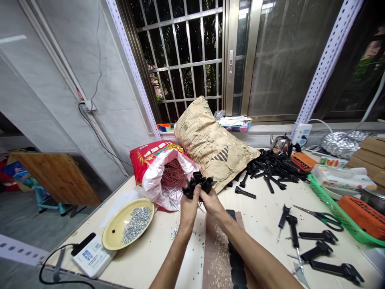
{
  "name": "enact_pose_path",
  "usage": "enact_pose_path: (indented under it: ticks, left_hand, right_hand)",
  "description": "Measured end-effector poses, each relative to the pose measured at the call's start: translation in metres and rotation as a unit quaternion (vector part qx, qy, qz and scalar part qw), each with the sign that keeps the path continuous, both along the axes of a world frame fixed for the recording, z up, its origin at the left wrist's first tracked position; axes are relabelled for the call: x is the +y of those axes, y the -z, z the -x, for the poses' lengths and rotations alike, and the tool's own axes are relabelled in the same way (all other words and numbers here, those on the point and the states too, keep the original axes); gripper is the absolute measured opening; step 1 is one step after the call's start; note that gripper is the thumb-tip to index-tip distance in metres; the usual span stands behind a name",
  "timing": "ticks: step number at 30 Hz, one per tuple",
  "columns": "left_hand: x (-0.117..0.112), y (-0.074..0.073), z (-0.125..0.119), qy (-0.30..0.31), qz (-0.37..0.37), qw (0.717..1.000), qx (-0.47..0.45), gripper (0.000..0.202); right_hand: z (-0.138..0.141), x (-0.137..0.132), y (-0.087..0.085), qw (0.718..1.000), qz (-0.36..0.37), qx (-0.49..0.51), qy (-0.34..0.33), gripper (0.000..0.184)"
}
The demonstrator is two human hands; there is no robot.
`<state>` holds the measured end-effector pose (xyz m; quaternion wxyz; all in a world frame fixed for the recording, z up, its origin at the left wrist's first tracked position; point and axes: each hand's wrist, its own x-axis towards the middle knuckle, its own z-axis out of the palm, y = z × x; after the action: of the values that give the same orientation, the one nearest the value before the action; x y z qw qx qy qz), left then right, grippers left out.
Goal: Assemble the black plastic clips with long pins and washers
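Note:
Both of my hands are raised over the table and closed together round a bunch of black plastic handle pieces [198,184]. My left hand [189,208] grips the bunch from the left and below. My right hand [212,202] holds it from the right, fingers wrapped round the lower ends. Just behind the bunch lies a red and white bag [150,162], open, with thin metal rods [173,174] showing inside. A yellow plate [112,235] holding several small silver screws [136,222] sits to the lower left of my hands.
A tan paper sack [210,142] lies by the window. A pile of black handle pieces [270,166] spreads to its right, with loose ones [319,251] and scissors [320,216] nearer me. A green basket [327,204] stands far right. A white scale [93,259] sits at the table's left edge.

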<state>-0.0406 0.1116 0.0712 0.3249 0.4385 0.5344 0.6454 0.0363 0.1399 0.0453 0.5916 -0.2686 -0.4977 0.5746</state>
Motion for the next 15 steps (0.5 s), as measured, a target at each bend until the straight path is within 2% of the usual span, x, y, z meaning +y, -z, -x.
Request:
enact_pose_path:
  ticks: [2, 6, 8, 11, 15]
  left_hand:
    - [0.0, -0.003, -0.001, 0.014, -0.002, 1.0, -0.026, 0.044]
    - [0.005, -0.001, 0.001, 0.011, 0.017, 0.991, -0.131, 0.049]
    - [0.007, 0.001, 0.002, -0.035, 0.009, 0.993, -0.115, 0.045]
    - [0.006, 0.005, 0.001, -0.114, -0.014, 0.992, -0.052, 0.035]
    - [0.003, 0.005, 0.004, -0.131, -0.007, 0.989, -0.063, 0.033]
  right_hand:
    - [-0.003, 0.0, 0.001, 1.0, -0.016, -0.01, 0.013, 0.037]
    - [-0.013, -0.003, 0.002, 0.98, -0.117, -0.111, 0.119, 0.044]
    - [-0.016, -0.006, 0.002, 0.973, -0.094, -0.14, 0.159, 0.045]
    - [-0.019, -0.01, 0.002, 0.977, -0.015, -0.145, 0.158, 0.04]
    - [-0.025, -0.015, 0.001, 0.976, 0.043, -0.151, 0.151, 0.037]
